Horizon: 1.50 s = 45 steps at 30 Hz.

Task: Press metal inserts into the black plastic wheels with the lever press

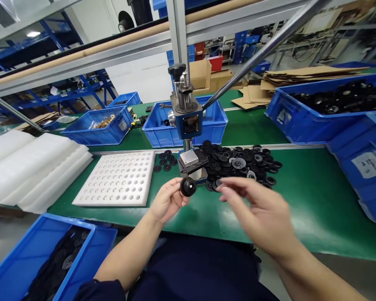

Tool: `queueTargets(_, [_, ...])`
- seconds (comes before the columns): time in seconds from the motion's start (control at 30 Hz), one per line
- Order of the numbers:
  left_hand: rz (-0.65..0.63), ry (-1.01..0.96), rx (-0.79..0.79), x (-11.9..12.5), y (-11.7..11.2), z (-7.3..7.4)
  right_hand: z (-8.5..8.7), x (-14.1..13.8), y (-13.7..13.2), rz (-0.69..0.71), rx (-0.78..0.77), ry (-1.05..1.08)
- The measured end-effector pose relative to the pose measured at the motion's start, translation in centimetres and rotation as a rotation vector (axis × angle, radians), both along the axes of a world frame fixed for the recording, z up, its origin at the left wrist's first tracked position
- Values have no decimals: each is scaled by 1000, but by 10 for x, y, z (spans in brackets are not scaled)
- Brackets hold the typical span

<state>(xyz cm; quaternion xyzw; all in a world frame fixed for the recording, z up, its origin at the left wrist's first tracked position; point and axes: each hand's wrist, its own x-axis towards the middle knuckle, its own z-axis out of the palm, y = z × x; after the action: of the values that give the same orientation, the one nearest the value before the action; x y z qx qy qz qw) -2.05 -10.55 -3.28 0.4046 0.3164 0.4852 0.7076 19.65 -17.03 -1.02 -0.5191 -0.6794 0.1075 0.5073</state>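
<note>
My left hand (169,200) grips a round black plastic part with a small bright centre (188,186), in front of the press. To the right, my right hand (260,213) hovers over the near edge of a pile of black discs (225,161). Its fingers are loosely curved and slightly blurred, and I see nothing held between them. Behind the held part stands a hand-lever press (188,117), with a square metal block (189,157) on its base. Several black discs (167,160) lie to the left of that base.
A white foam tray (148,175) with rows of round holes, many filled, lies on the green table (301,184). Foam sheets (34,167) are stacked at left. Blue bins (97,136) line the back; others stand right (288,121) and lower left (90,251). The press's long lever (253,58) slants up right.
</note>
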Motion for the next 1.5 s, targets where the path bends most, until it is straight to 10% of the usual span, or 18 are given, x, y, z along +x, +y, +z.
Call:
queueTargets(0.2, [-142, -133, -226, 3, -14, -24, -10, -26, 10, 290, -65, -9])
queueTargets(1.17, [-229, 24, -393, 2, -20, -69, -29, -15, 20, 286, -155, -89])
queueTargets(1.33, [-13, 310, -208, -36, 27, -57, -75, 1, 32, 207, -329, 13])
queueTargets(1.5, [546, 481, 148, -54, 133, 2, -141, 9, 37, -31, -328, 81])
